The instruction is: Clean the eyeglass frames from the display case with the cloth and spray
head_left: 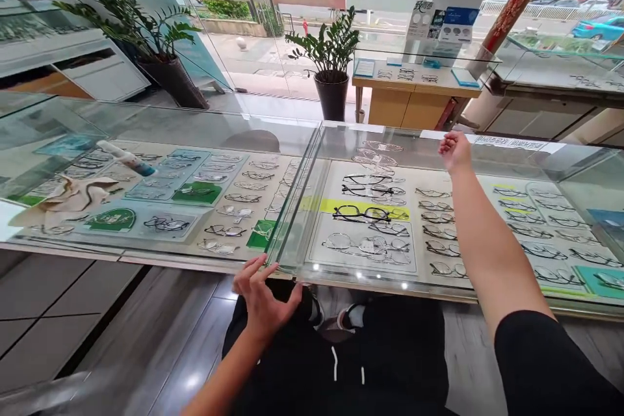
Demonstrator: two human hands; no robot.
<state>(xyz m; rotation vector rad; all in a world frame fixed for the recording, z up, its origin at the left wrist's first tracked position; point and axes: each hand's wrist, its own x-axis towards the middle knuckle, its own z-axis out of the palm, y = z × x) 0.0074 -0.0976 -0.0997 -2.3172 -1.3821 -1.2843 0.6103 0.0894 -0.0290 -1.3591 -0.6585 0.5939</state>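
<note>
My left hand point(266, 299) rests at the front edge of the glass display counter point(273, 273), its fingers spread beside the joint between two glass sections. My right hand point(457, 153) reaches over the counter's far side with its fingers curled; whatever they may hold is hidden. Between the hands are black-framed eyeglasses point(363, 213), dark eyeglasses point(365, 186) and thin-rimmed eyeglasses point(365, 244). I cannot tell which of these lie on top of the glass and which under it. Pinkish eyeglasses point(375, 159) are near the far edge, left of my right hand.
On the counter's left part lie a crumpled beige cloth point(68, 201) and a white-capped bottle point(125, 157). Rows of eyeglasses point(436, 229) fill the case. Beyond stand a potted plant point(331, 88), another tilted-looking plant pot point(173, 81) and a wooden display table point(409, 101).
</note>
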